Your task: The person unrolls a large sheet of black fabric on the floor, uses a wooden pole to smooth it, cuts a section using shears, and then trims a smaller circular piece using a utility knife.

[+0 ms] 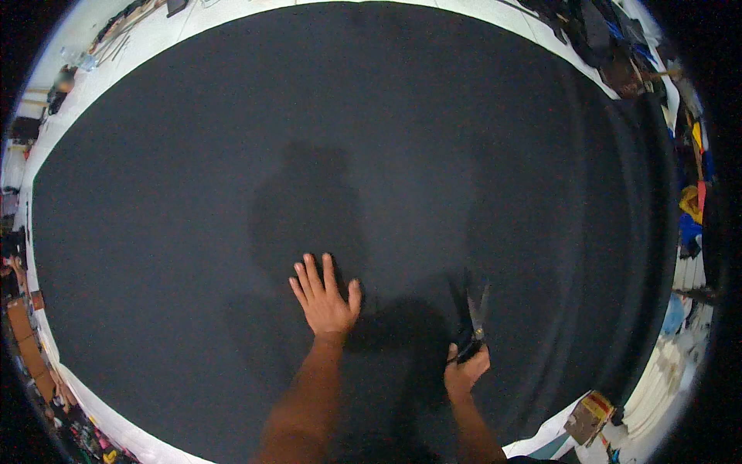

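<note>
A wide sheet of dark grey-black fabric point(193, 178) lies spread out and fills most of the view. My left hand point(328, 309) rests flat on it near the middle, palm down, with the fingers spread and nothing held. To the right, my right hand point(467, 374) is closed around the dark handles of a pair of scissors point(478, 313). Their metal blades stand apart and point away from me, over the fabric. No fabric edge shows between the blades. My shadow falls across the cloth ahead of both hands.
Soft folds run down the fabric's right side. A white surface point(116, 89) borders the cloth. At the lower right sits a small brown box point(590, 416), near pale folded cloth point(657, 387). Dark bags or cloth lie at the upper right, cardboard boxes point(29, 348) at the far left.
</note>
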`<action>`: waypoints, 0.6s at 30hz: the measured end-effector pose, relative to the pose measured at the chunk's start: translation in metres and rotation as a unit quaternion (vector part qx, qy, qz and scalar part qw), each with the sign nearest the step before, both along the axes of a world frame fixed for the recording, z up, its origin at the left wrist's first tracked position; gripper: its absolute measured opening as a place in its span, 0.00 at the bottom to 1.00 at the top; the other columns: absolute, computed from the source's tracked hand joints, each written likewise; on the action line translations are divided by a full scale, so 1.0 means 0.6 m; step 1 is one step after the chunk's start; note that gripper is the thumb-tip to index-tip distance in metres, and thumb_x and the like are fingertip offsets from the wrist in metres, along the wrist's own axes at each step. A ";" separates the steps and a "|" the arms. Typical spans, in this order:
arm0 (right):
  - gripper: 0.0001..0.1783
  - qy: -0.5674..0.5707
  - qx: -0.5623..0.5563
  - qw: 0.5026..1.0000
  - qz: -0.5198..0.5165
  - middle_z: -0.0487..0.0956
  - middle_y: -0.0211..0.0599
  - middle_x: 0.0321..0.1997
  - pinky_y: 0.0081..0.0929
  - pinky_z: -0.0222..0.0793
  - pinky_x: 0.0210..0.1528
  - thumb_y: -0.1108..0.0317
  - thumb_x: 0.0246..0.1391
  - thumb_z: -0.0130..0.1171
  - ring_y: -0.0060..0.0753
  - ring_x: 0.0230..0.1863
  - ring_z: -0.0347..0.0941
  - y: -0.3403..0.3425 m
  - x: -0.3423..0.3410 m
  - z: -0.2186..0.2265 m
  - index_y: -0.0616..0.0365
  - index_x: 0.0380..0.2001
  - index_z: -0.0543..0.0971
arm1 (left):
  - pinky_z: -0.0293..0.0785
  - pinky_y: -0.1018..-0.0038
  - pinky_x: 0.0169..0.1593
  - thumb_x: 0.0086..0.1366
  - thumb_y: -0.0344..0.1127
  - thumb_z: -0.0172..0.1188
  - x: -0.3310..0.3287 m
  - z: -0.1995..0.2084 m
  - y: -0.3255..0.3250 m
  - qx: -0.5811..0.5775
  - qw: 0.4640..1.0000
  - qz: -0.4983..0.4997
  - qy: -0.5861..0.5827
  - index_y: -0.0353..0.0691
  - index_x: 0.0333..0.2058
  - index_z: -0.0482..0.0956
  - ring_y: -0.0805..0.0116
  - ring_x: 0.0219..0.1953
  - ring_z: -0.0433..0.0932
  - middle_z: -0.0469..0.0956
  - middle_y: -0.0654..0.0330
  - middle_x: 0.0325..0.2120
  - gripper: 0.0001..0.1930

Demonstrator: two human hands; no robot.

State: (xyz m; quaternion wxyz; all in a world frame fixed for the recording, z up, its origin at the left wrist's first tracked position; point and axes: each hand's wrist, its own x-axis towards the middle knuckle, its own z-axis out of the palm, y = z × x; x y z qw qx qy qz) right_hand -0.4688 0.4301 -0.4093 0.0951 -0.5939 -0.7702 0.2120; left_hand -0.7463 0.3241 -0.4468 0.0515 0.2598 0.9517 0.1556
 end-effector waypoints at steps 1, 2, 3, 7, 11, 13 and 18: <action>0.31 0.014 0.013 1.000 0.008 0.74 0.56 0.48 0.48 0.61 0.54 0.64 0.46 0.68 0.61 0.51 0.68 -0.018 0.027 -0.015 0.69 0.50 0.68 | 0.39 0.45 0.69 0.63 0.51 0.53 0.002 0.003 0.002 0.007 1.000 -0.002 0.008 0.40 0.65 0.59 0.39 0.70 0.46 0.51 0.43 0.68 0.35; 0.33 0.000 0.077 0.997 0.010 0.73 0.55 0.50 0.48 0.61 0.56 0.61 0.46 0.68 0.60 0.53 0.68 -0.026 0.040 -0.040 0.69 0.51 0.68 | 0.38 0.45 0.69 0.63 0.51 0.54 0.002 0.004 0.006 0.013 1.000 -0.005 0.018 0.40 0.65 0.59 0.39 0.70 0.46 0.50 0.43 0.68 0.36; 0.35 -0.018 0.135 0.991 0.016 0.73 0.55 0.53 0.49 0.60 0.57 0.59 0.47 0.68 0.59 0.54 0.68 -0.022 0.037 -0.059 0.68 0.52 0.68 | 0.38 0.45 0.69 0.63 0.52 0.54 0.005 0.008 0.010 0.016 1.000 -0.006 0.024 0.41 0.65 0.58 0.39 0.70 0.46 0.50 0.43 0.68 0.36; 0.38 -0.026 0.164 0.986 0.004 0.69 0.52 0.61 0.52 0.51 0.63 0.53 0.49 0.66 0.55 0.62 0.62 -0.034 0.055 -0.088 0.66 0.56 0.65 | 0.38 0.45 0.69 0.60 0.58 0.57 0.019 0.003 0.007 0.027 0.999 -0.013 0.042 0.44 0.65 0.59 0.39 0.70 0.45 0.50 0.43 0.68 0.39; 0.36 0.001 0.159 0.987 0.003 0.69 0.51 0.61 0.52 0.52 0.63 0.53 0.51 0.64 0.55 0.63 0.62 -0.027 0.033 -0.065 0.65 0.55 0.65 | 0.36 0.48 0.70 0.53 0.65 0.62 0.010 0.024 0.000 0.024 0.998 -0.038 0.051 0.45 0.63 0.62 0.41 0.70 0.44 0.49 0.44 0.68 0.44; 0.34 -0.002 0.162 0.987 0.008 0.68 0.51 0.61 0.50 0.53 0.63 0.53 0.53 0.62 0.53 0.63 0.62 -0.029 0.030 -0.058 0.65 0.55 0.65 | 0.42 0.49 0.69 0.50 0.63 0.67 0.015 0.045 -0.007 0.038 0.992 -0.077 0.087 0.43 0.57 0.68 0.42 0.67 0.51 0.57 0.45 0.64 0.41; 0.34 0.012 0.176 0.984 0.003 0.69 0.50 0.60 0.49 0.54 0.62 0.51 0.55 0.60 0.52 0.62 0.63 -0.022 0.033 -0.052 0.67 0.54 0.65 | 0.58 0.53 0.59 0.50 0.54 0.70 0.092 0.049 -0.020 0.072 0.989 -0.106 0.068 0.40 0.45 0.75 0.50 0.53 0.64 0.69 0.51 0.47 0.29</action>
